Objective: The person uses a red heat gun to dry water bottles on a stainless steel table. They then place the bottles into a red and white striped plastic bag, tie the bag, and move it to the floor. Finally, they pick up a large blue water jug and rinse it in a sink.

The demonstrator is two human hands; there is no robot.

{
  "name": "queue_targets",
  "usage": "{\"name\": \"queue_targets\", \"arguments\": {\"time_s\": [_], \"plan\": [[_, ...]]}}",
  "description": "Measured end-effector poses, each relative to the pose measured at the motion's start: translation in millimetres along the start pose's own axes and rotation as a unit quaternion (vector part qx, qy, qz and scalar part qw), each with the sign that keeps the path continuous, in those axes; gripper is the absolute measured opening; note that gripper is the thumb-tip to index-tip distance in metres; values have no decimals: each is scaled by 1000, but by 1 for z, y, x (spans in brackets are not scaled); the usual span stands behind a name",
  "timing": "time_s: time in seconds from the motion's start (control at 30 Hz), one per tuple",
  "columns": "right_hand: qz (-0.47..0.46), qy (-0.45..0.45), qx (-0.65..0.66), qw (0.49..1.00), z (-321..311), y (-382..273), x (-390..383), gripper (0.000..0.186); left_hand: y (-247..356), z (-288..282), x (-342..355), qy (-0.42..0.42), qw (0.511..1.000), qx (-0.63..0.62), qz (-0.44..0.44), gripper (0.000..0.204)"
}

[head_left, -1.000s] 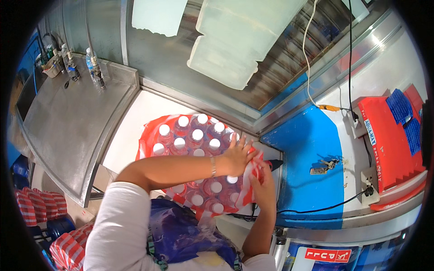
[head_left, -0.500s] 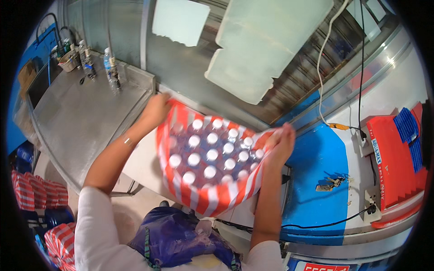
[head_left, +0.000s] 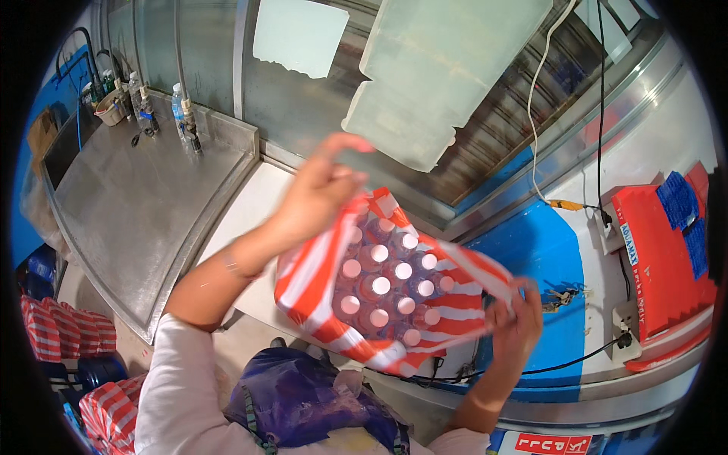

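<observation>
A red-and-white striped plastic bag [head_left: 307, 315] stands before me, its mouth spread wide around several clear bottles with white caps [head_left: 381, 285]. At the bag's upper left rim, my left hand [head_left: 315, 197] is slightly blurred, with the index finger stretched out apart from the thumb. Nothing shows between those two fingers, and the hand lies against or just above the rim. My right hand [head_left: 516, 322] pinches the bag's opposite edge and draws that side outward to the right. The lower parts of the bottles are hidden by the bag and by each other.
A metal table [head_left: 152, 205] stands left, with bottles and taps [head_left: 189, 125] at its back. Beside it is a white surface [head_left: 254, 193]. At right are a blue panel [head_left: 550, 250], keys [head_left: 561, 298], a black cable [head_left: 561, 366] and a red box [head_left: 652, 250]. Striped bags [head_left: 64, 326] sit lower left.
My left hand has moved right and let go of the bag's rim, its index finger now stretched out. My right hand has pulled its edge right and nearer, and the bag has shifted right.
</observation>
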State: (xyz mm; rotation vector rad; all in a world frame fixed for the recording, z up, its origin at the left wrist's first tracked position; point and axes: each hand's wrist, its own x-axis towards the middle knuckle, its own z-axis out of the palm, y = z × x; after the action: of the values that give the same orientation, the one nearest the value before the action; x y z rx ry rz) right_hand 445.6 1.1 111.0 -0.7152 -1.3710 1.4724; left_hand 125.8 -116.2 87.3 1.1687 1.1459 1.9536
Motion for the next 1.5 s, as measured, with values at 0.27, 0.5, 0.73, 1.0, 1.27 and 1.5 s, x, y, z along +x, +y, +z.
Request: {"name": "queue_targets", "arguments": {"time_s": [0.27,0.5,0.73,1.0,1.27,1.5], "plan": [[-88,75,51,992,84,37,181,29,-15,-22,126,302,950,43,65,25],[48,-128,-114,984,40,-23,23,17,18,-13,16,28,995,-37,91,31],[-109,-27,-205,972,65,-20,94,24,49,-12,63,144,954,262,-20,30],[-294,-113,-295,902,-5,-34,53,75,95,-94,-26,32,870,439,221,104],[-211,-214,-349,888,54,126,123,55,-67,-39,30,-87,885,447,-92,78],[-80,-143,124,979,34,142,70,11,-69,-30,-31,-48,996,71,-23,20]]}}
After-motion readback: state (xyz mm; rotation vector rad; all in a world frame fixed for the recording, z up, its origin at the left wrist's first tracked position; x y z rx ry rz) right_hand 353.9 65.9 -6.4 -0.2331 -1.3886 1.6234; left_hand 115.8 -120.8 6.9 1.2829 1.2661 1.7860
